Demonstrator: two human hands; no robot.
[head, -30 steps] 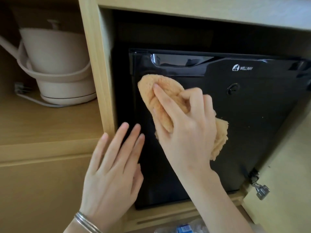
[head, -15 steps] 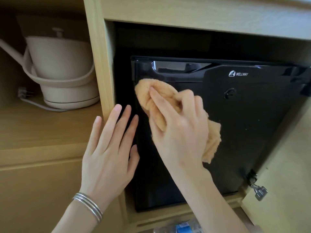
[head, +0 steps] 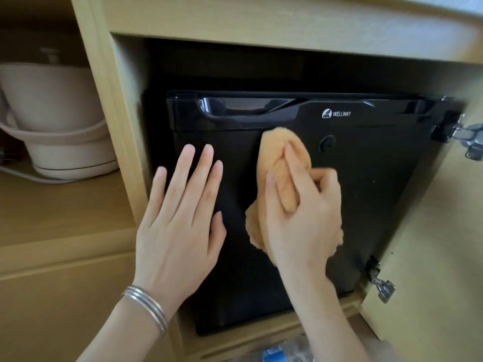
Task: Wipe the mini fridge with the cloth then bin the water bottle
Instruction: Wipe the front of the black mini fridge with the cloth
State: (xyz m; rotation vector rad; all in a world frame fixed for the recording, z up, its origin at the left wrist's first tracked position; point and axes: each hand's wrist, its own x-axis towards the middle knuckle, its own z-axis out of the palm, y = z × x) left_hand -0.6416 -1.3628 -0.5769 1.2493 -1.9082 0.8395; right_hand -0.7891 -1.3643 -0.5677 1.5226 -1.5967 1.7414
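Mini fridge (head: pixel 366 205) stands inside the cabinet (head: pixel 261 19) recess. Left hand (head: pixel 180 226) lies flat on the fridge door, left of the cloth (head: pixel 279 163), which the right hand (head: pixel 303 218) presses against the door. Kettle (head: pixel 57 121) sits on the shelf to the left. Water bottle (head: pixel 285 351) lies below the fridge.

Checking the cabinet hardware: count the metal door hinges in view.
2: an upper silver metal hinge beside the black fridge's top right corner, a lower one near its bottom right. Others may be hidden.
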